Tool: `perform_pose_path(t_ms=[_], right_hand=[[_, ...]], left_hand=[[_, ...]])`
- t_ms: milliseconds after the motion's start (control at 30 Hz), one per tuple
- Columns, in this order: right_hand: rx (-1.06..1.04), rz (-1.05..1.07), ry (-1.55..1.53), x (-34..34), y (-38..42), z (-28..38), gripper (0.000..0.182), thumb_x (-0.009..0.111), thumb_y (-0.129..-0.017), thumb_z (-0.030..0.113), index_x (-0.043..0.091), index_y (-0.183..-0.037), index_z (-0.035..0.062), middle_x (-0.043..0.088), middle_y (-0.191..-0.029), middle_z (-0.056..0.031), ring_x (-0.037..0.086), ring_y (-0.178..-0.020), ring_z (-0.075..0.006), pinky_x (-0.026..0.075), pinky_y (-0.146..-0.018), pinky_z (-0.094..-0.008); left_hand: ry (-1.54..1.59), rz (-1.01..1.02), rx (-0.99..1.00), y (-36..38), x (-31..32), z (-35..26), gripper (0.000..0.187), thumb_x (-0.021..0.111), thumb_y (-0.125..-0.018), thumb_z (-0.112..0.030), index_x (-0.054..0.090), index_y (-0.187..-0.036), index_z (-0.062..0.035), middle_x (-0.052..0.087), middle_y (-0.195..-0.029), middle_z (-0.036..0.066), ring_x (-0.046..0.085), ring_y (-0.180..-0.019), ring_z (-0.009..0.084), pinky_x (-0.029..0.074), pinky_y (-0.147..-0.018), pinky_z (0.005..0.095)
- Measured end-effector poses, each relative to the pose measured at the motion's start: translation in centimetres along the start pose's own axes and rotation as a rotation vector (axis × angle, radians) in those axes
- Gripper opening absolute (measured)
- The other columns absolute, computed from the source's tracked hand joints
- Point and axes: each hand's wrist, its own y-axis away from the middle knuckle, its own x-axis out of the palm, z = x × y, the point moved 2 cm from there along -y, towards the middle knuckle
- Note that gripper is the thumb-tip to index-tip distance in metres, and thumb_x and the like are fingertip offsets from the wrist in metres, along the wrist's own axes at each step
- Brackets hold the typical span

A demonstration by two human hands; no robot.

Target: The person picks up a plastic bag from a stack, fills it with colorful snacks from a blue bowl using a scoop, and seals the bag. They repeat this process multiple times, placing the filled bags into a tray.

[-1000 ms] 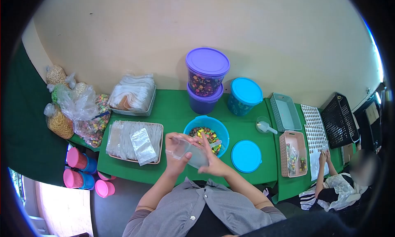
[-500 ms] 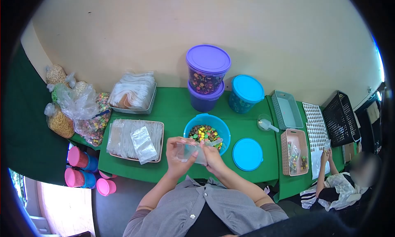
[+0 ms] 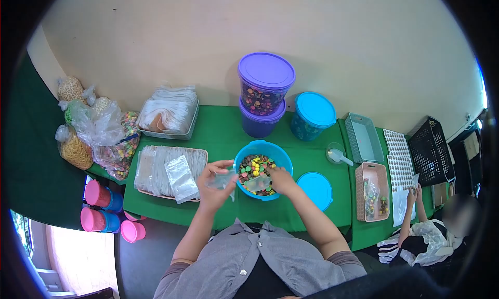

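Observation:
A clear plastic bag (image 3: 222, 180) is in my left hand (image 3: 210, 187), held by its fingers just left of the blue bowl (image 3: 240, 152). Colorful round candies (image 3: 254, 166), brown, yellow, green and pink, fill the bowl. Over the bowl's right side, my right hand (image 3: 282, 180) is closed around the handle end of a clear scoop (image 3: 258, 183), whose head rests among the candies. The handle is mostly hidden by the fingers. Left of my left hand, a tray of flat clear bags (image 3: 156, 169) has a loose bag (image 3: 181, 178) on top.
A blue lid (image 3: 313, 191) lies right of the bowl. Stacked purple tubs (image 3: 261, 122) and a blue tub (image 3: 312, 127) stand behind. A cup with a scoop (image 3: 337, 154), baskets (image 3: 364, 138) and a co-worker's hands (image 3: 411, 196) are right; bagged snacks (image 3: 112, 153) are left.
My hands have moved apart. The left has shifted left with the bag, while the right has let go of the bag, reached into the bowl and taken hold of the scoop.

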Motion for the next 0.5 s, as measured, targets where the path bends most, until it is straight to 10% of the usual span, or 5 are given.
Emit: perform_pose_path(t_ms=[133, 267, 500], right_hand=[[0.065, 0.459, 0.261, 1.4, -0.9, -0.3, 0.024, 0.056, -0.079, 0.004, 0.064, -0.101, 0.0048, 0.061, -0.108, -0.0191, 0.057, -0.103, -0.0383, 0.043, -0.087, -0.0497], [-0.04, 0.441, 0.103, 0.0, -1.8, 0.4, 0.022, 0.057, -0.08, 0.005, 0.065, -0.1, 0.0053, 0.062, -0.108, -0.017, 0.06, -0.099, -0.0369, 0.046, -0.084, -0.0477], [-0.144, -0.118, 0.394, -3.7, -4.6, 0.5, 0.019, 0.06, -0.078, 0.007, 0.054, -0.096, 0.0046, 0.061, -0.089, -0.0126, 0.061, -0.088, -0.0318, 0.047, -0.073, -0.0441]], left_hand=[[-0.02, 0.019, -0.155, -0.8, -1.3, 2.9, 0.029, 0.075, -0.074, 0.001, 0.052, -0.09, -0.0045, 0.066, -0.101, 0.015, 0.063, -0.097, 0.0212, 0.048, -0.089, 0.035], [-0.259, -0.003, -0.188, -0.5, -1.4, 5.0, 0.026, 0.075, -0.077, -0.008, 0.055, -0.093, -0.0023, 0.069, -0.096, 0.013, 0.065, -0.093, 0.019, 0.049, -0.086, 0.0331], [-0.341, -0.052, -0.228, 0.2, 0.1, 7.3, 0.029, 0.075, -0.075, -0.009, 0.056, -0.096, -0.0027, 0.066, -0.095, 0.009, 0.063, -0.092, 0.0195, 0.048, -0.086, 0.0332]])
